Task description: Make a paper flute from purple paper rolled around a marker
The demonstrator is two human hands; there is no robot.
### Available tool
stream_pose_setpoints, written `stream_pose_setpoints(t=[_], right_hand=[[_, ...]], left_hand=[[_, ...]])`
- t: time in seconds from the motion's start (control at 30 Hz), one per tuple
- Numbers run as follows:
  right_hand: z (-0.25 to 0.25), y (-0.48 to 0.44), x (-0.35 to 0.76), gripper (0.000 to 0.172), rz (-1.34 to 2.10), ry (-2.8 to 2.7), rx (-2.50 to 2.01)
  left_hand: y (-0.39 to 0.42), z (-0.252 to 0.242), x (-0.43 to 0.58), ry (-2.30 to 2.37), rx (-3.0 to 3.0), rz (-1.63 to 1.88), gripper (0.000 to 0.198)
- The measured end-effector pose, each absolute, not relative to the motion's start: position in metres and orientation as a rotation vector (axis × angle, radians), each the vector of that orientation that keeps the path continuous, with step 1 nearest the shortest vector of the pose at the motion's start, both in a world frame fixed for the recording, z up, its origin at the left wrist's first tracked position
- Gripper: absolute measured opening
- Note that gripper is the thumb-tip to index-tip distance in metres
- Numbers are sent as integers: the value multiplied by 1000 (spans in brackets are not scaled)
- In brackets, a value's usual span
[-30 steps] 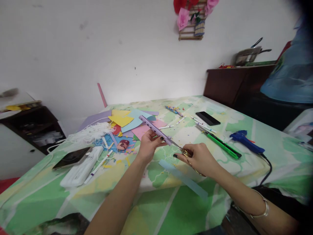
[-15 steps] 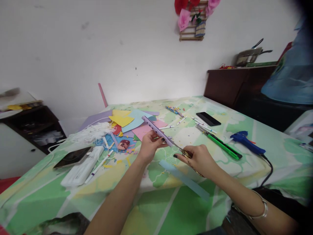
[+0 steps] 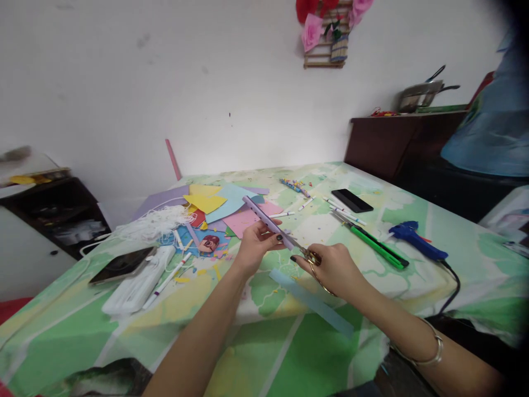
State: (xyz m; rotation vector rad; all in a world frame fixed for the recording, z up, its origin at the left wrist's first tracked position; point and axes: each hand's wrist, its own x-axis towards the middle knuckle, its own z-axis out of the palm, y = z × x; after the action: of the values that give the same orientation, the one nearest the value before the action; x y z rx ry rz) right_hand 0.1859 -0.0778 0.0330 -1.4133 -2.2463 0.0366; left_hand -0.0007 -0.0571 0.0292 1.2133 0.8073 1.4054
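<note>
My left hand (image 3: 255,245) pinches a long purple paper strip (image 3: 263,216) with a row of punched holes, holding it up over the table. My right hand (image 3: 330,267) grips gold-handled scissors (image 3: 311,259), their blades at the near end of the strip. A light blue paper strip (image 3: 314,303) lies on the tablecloth just below both hands.
A pile of coloured paper sheets (image 3: 219,207) and white string (image 3: 155,225) lies behind my left hand. A phone (image 3: 122,266), white case (image 3: 138,286) and markers sit left. A black phone (image 3: 351,200), green cutter (image 3: 378,248) and blue glue gun (image 3: 417,240) lie right.
The strip has slid a little shorter through my left hand and the scissors have crept leftward along its near end. Both hands stay over the same spot.
</note>
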Motion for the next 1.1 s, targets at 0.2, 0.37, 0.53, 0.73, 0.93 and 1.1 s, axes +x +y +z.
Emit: stream_pose_setpoints(t=[0.2, 0.37, 0.53, 0.73, 0.93, 1.1], right_hand=[[32, -76, 182, 40, -10, -2221, -1416], [31, -75, 182, 45, -47, -2248, -1393], [36, -76, 181, 47, -30, -2268, -1437], [42, -76, 174, 56, -23, -2285, -1520], [41, -76, 173, 56, -8, -2307, -1484], [38, -74, 176, 56, -45, -2309, -1471]], left_hand=[[-60, 33, 1, 817, 1194, 1373, 43], [-61, 34, 1, 822, 1178, 1386, 43], [-62, 32, 5, 780, 1198, 1323, 44], [-61, 30, 7, 752, 1214, 1300, 44], [-61, 30, 5, 753, 1211, 1295, 44], [-62, 30, 6, 737, 1221, 1285, 41]])
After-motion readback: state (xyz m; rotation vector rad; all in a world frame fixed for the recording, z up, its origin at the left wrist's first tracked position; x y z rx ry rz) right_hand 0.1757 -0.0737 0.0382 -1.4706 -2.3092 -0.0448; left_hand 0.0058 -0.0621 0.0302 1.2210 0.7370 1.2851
